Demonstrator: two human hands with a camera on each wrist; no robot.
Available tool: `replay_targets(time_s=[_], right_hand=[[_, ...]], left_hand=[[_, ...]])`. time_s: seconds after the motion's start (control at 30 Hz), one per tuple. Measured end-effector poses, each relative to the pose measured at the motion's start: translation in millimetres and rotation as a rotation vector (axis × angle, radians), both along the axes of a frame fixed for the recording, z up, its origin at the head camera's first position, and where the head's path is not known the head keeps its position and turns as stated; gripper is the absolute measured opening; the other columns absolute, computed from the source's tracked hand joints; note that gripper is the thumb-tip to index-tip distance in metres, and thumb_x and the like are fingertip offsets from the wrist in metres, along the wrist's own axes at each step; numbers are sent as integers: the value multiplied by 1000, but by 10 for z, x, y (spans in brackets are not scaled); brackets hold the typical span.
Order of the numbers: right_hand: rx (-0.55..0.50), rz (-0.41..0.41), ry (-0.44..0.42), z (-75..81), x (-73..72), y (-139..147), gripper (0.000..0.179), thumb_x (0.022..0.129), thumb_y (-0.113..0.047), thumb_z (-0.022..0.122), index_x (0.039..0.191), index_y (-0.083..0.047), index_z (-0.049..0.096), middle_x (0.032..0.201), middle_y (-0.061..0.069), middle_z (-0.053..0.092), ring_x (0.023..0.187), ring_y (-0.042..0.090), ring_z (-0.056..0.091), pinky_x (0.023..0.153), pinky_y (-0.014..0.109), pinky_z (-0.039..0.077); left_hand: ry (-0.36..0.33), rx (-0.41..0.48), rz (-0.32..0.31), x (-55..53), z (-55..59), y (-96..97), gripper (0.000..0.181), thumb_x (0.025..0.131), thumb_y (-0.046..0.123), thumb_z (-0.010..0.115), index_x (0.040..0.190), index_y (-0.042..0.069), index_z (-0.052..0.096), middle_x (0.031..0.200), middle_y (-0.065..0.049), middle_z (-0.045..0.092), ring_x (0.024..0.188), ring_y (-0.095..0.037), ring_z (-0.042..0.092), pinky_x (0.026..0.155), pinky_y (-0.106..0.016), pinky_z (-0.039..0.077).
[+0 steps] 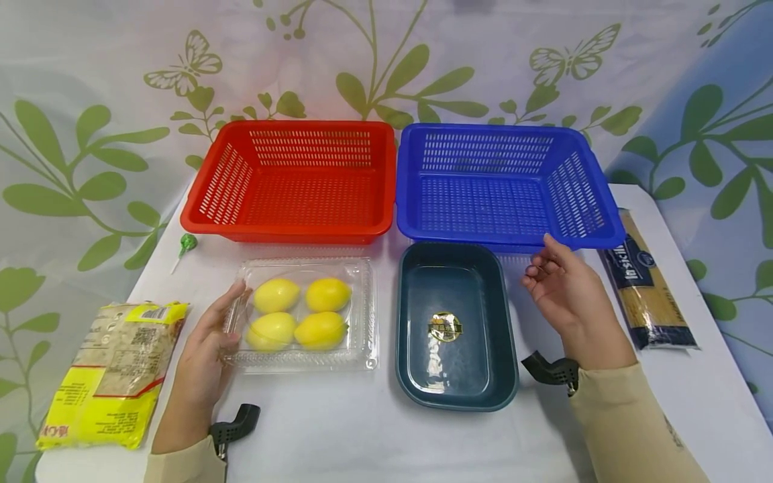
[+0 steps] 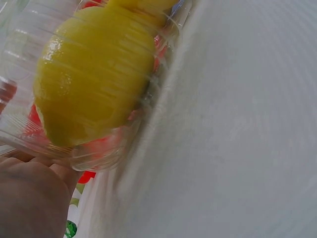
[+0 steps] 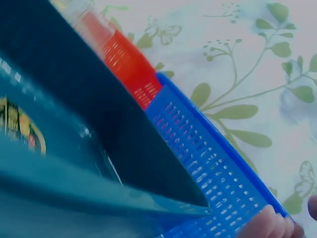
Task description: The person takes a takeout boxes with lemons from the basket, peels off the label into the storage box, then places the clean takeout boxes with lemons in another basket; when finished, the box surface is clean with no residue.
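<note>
My left hand point(image 1: 205, 349) grips the left edge of a clear plastic clamshell box point(image 1: 365, 322), its thumb on the near side. Inside the box lie several yellow lemons point(image 1: 276, 296); one lemon point(image 2: 94, 74) fills much of the left wrist view. My right hand point(image 1: 561, 288) holds nothing. Its fingers hang loosely curled just in front of the blue basket point(image 1: 501, 245), to the right of a dark teal dish point(image 1: 459, 362). In the right wrist view, the dish and the blue basket appear beside a few of my fingertips point(image 3: 270, 223).
A red basket point(image 1: 290, 236) stands at the back left beside the blue one. A yellow food packet point(image 1: 115, 376) lies at the far left, with a green lollipop point(image 1: 188, 242) behind it. A pasta packet point(image 1: 646, 288) lies at the right on the white table point(image 1: 338, 429).
</note>
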State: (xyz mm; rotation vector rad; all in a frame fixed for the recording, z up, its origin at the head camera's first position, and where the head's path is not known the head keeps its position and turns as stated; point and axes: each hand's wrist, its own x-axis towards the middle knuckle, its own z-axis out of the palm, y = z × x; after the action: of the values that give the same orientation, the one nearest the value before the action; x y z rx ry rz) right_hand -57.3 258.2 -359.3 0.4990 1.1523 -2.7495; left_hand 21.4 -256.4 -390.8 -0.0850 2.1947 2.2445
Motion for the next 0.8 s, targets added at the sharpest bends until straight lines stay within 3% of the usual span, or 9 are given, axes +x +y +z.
replay_targets(time_s=[0.1, 0.27, 0.6, 0.8], right_hand=[[-156, -34, -72, -20, -21, 51, 22, 105, -22, 68, 116, -10, 53, 95, 5, 49, 87, 19, 47, 77, 30, 47], [-300, -95, -111, -85, -53, 119, 27, 103, -20, 71, 125, -12, 57, 101, 4, 47, 92, 20, 44, 82, 32, 41], [-541, -148, -8, -202, -80, 130, 28, 103, -3, 64, 129, -11, 55, 107, 11, 53, 101, 26, 52, 105, 37, 44], [-653, -174, 66, -264, -116, 90, 27, 103, 4, 60, 127, -7, 53, 111, 14, 56, 103, 29, 58, 110, 41, 44]], left_hand=[[-7, 2, 1, 0, 4, -1, 77, 89, -15, 29, 161, 9, 44, 169, -4, 33, 157, -19, 20, 124, -28, 14], [-13, 7, 2, 2, 6, -3, 77, 89, -15, 29, 161, 9, 44, 169, -3, 33, 157, -19, 21, 124, -29, 14], [-33, 11, 9, 14, 8, -10, 78, 89, -14, 31, 161, 12, 45, 169, -2, 34, 157, -19, 19, 123, -29, 16], [-29, 34, 1, 9, 7, -10, 77, 90, -14, 30, 161, 12, 45, 170, -2, 32, 157, -19, 19, 123, -29, 17]])
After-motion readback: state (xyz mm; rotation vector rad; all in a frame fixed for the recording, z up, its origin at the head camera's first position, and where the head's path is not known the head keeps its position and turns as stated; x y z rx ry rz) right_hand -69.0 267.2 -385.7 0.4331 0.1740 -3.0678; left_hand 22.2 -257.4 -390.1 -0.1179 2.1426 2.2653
